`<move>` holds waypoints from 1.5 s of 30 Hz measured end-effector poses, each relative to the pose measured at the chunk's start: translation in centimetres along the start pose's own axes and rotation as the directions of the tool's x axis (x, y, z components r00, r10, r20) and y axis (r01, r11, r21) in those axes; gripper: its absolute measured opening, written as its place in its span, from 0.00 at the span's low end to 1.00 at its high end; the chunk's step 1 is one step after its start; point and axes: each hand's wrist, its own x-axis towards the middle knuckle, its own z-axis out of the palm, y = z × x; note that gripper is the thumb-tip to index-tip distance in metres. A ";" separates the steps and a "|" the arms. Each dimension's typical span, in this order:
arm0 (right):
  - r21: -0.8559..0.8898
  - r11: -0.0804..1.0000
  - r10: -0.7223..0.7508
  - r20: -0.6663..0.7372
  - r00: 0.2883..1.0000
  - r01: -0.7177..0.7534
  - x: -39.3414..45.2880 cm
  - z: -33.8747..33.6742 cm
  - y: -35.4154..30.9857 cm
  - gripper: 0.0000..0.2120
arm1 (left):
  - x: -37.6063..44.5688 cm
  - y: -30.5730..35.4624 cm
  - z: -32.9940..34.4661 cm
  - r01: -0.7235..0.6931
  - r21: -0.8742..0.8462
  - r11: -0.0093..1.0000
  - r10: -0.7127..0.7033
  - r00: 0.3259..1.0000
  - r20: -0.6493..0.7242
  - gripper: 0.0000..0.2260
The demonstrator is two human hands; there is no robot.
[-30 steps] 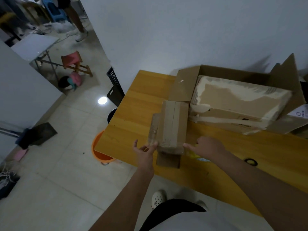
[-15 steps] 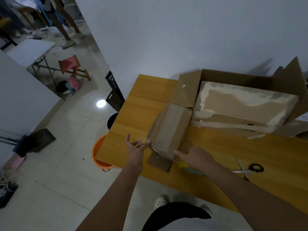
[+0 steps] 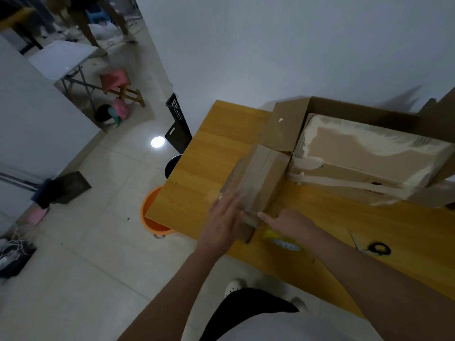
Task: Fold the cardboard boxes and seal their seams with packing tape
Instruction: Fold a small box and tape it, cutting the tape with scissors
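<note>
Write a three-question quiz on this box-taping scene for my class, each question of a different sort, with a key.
1. True or false: the left hand lies flat with straight fingers on the near end of the small box.
2. Which thing lies on the table to the right of the right hand? A) a hammer B) scissors C) a cup
3. Fill in: under the table's left corner, on the floor, stands an orange ____.

Key
1. True.
2. B. Only their black handles show clearly.
3. Bucket.
</note>
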 end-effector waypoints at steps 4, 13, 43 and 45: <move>0.056 0.998 -0.023 0.003 1.000 0.022 0.2 0.3 0.3 0.31 | -2.0 1.4 4.0 -0.051 0.085 0.995 0.037 0.986 0.164 0.22; 0.330 0.932 -0.090 -0.195 0.977 0.152 -0.9 0.9 5.8 0.19 | -0.9 4.3 4.0 0.081 0.291 0.953 -0.103 0.993 0.060 0.28; 0.113 0.987 -0.071 -0.342 0.937 0.116 -3.3 3.7 23.3 0.10 | -0.4 6.0 5.8 0.246 0.268 0.931 -0.251 0.968 -0.016 0.21; 0.251 0.947 -0.116 -0.317 0.941 0.201 -3.4 1.7 21.2 0.14 | -0.5 5.7 5.5 0.272 0.233 0.934 -0.271 0.962 -0.037 0.19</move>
